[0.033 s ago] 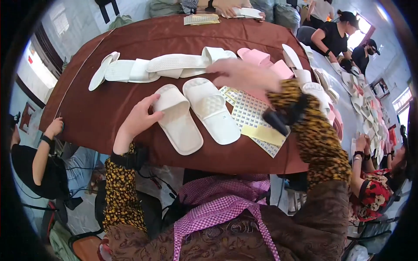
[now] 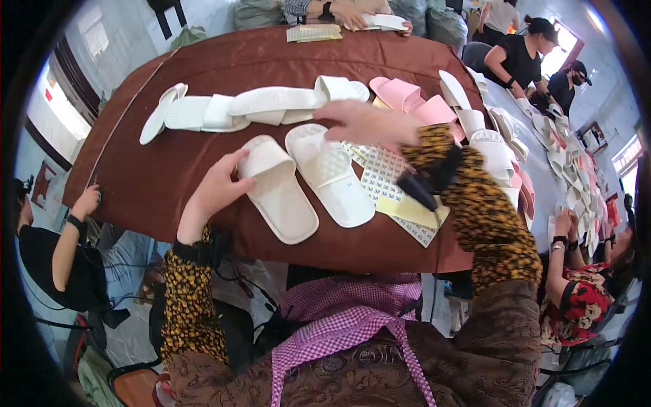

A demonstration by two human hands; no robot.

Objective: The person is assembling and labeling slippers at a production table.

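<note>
A pair of white slippers lies side by side on the brown-covered table in front of me. My left hand (image 2: 220, 186) holds the outer side of the left slipper (image 2: 288, 210), thumb and forefinger at its strap. Over the toe end of the right slipper (image 2: 349, 197) hovers my right hand (image 2: 369, 124), fingers stretched out; whether the fingertips touch the strap is hard to tell. A small printed mark shows on that slipper's insole. Sheets of printed stickers (image 2: 390, 176) lie partly under my right forearm, with a pale yellow strip (image 2: 407, 210) across them.
Behind the pair runs a row of white slippers (image 2: 271, 102). Pink slippers (image 2: 407, 98) and more white ones (image 2: 491, 149) lie at right. A paper stack (image 2: 313, 32) sits at the far edge. Several people work around this table and the grey table (image 2: 542, 169).
My right hand has moved slightly left and its fingers now reach over the right slipper's strap. My left hand and the pair have barely shifted.
</note>
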